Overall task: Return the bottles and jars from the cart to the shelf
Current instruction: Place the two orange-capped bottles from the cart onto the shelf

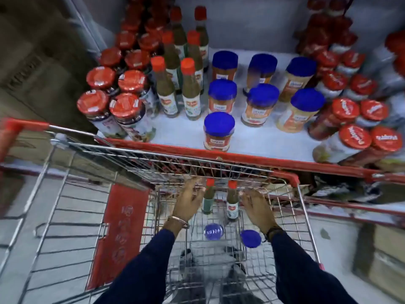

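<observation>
Inside the wire cart (72,148) two red-capped sauce bottles stand upright: the left bottle (208,199) and the right bottle (232,204). My left hand (189,199) is down in the cart with spread fingers right against the left bottle. On the other side, my right hand (255,205) has its fingers apart just right of the right bottle. Neither hand is closed around a bottle. Two blue-lidded jars (213,231) (250,238) sit nearer me in the cart. The white shelf (175,133) beyond holds matching bottles (190,91) and blue-lidded jars (219,130).
Red-lidded jars (109,106) crowd the shelf's left side, and more of them (350,137) fill its right. The shelf's red front edge (241,157) lies just past the cart's far rim. The cart's red seat flap (122,233) hangs to my left. Cardboard boxes (385,249) stand on the floor at right.
</observation>
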{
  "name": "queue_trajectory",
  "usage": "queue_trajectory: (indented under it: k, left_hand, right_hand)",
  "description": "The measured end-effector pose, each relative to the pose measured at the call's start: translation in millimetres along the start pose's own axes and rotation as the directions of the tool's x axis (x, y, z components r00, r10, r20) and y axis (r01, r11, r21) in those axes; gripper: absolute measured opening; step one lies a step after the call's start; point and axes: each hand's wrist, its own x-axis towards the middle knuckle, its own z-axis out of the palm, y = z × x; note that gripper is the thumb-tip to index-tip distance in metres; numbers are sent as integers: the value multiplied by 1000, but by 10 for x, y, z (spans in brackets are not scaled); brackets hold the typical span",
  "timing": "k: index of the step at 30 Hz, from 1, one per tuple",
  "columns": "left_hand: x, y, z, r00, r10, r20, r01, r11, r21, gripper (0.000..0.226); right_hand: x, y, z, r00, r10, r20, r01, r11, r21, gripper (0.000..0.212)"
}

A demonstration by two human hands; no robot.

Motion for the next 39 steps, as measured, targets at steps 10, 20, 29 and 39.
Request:
queue_trajectory:
  k: [10,20,29,39]
  left_hand:
    - [643,-589,448,938,-240,249,252,967,-20,30]
    - [803,-752,588,913,-275,300,309,949,-68,21]
    - [395,-281,262,976,-70,206,52,994,95,36]
    - [-140,602,-583,988,113,-100,-111,993,30,20]
  right_hand:
    - [675,377,521,971,112,209,-160,960,229,32]
    - [832,531,615,977,127,169,-188,886,425,24]
    - [467,257,376,999,52,17,-54,944,327,30]
    - [-281,-803,-356,978,-60,-200,141,897,419,22]
